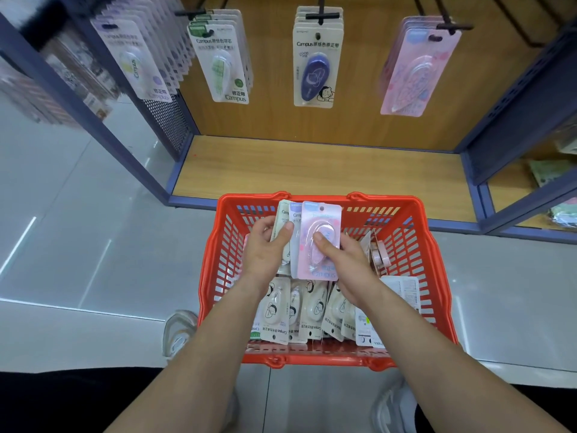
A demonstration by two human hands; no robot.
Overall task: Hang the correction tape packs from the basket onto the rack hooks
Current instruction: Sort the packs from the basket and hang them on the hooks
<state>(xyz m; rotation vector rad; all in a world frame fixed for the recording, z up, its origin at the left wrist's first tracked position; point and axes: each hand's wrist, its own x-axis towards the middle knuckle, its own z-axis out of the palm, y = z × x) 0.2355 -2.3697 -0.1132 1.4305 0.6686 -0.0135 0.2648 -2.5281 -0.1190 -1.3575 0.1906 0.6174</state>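
Head view, left grip (268,250), right grip (346,264), clamping fanned packs (321,218), rear ones obscured.

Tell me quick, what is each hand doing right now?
Left hand: grips the pale packs, thumb across them.
Right hand: grips the pink pack, thumb on its front.
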